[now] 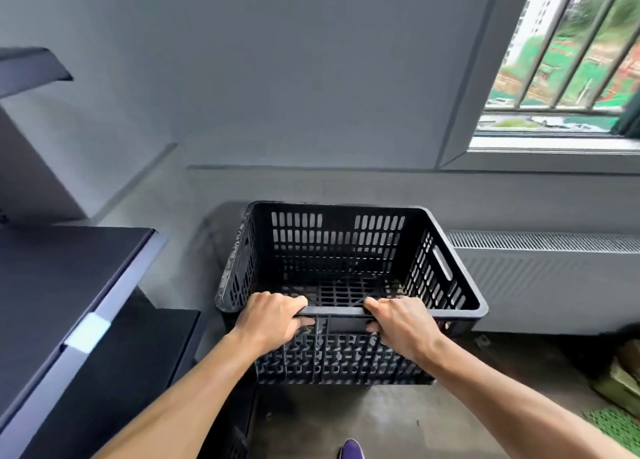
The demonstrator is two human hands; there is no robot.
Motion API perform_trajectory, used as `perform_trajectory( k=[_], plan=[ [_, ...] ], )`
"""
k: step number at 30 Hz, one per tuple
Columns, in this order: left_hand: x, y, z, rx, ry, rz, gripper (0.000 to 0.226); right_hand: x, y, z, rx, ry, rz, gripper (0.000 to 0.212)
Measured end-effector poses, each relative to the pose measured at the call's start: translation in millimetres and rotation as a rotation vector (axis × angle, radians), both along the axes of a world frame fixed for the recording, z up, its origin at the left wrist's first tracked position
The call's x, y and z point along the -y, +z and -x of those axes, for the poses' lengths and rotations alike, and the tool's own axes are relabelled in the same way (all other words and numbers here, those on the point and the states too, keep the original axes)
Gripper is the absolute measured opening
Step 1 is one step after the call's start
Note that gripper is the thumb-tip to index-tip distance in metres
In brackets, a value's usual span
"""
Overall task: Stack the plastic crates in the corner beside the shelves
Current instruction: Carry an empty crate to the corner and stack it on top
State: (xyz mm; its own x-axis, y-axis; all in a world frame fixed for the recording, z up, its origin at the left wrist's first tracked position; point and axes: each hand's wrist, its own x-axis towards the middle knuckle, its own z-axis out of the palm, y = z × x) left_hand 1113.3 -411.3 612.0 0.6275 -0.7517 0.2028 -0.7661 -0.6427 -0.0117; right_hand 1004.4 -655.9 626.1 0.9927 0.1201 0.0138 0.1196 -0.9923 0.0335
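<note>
Black crate (349,275) sat in the corner, near wall and radiator (547,271), dark shelves (69,285) to the left. Left hand (270,320) and right hand (401,327) both clamped on its near rim, fingers (304,321) curled under the lip, thumbs on top. Crate empty. Whether it rested on the floor (346,420) or on another crate, could not tell; lower part hidden. Another crate's edge possibly showed low left, unclear. Judged: one crate being seated in place; stack barely begun, or at most partway.
</note>
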Motion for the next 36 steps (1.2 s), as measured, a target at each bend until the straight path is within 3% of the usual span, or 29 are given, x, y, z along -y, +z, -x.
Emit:
perform_trajectory(
  k=[9, 29, 36],
  plan=[
    [34, -27, -86, 0.083, 0.049, -0.007, 0.038, 42, -23, -100, -0.048, 0.071, -0.031, 0.026],
    [57, -88, -201, -0.013, 0.019, -0.063, 0.034, 56, -93, -211, -0.14, -0.022, 0.005, 0.017],
    [37, -146, -193, -0.148, -0.026, -0.165, 0.035, 36, -149, -198, -0.225, -0.017, 0.044, 0.04]
  ],
)
